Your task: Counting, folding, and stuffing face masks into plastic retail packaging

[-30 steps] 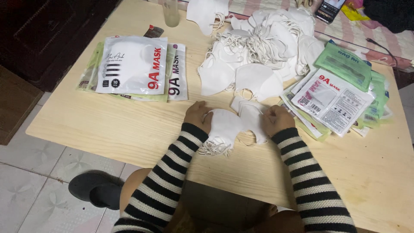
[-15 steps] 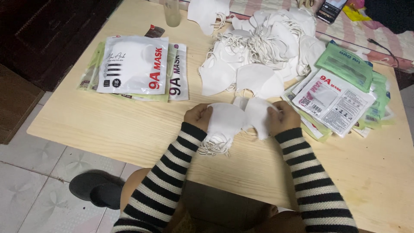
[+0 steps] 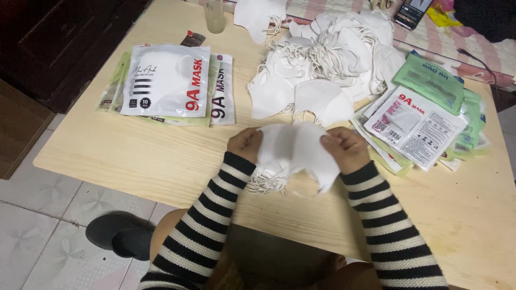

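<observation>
Both hands grip a white face mask point(image 3: 293, 147) near the desk's point(image 3: 134, 156) front edge: left hand point(image 3: 245, 144) clamped on one end, right hand point(image 3: 344, 147) pinching the other, loose masks point(image 3: 322, 59) heaped behind.

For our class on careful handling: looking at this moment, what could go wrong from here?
The white face masks held between the left hand and right hand trail ear loops, which might tangle or snag. The loose mask pile sits close behind, so a forward reach could scatter it.

Motion blurs the white masks point(image 3: 293, 150), hiding both hands' fingers point(image 3: 252, 144)
</observation>
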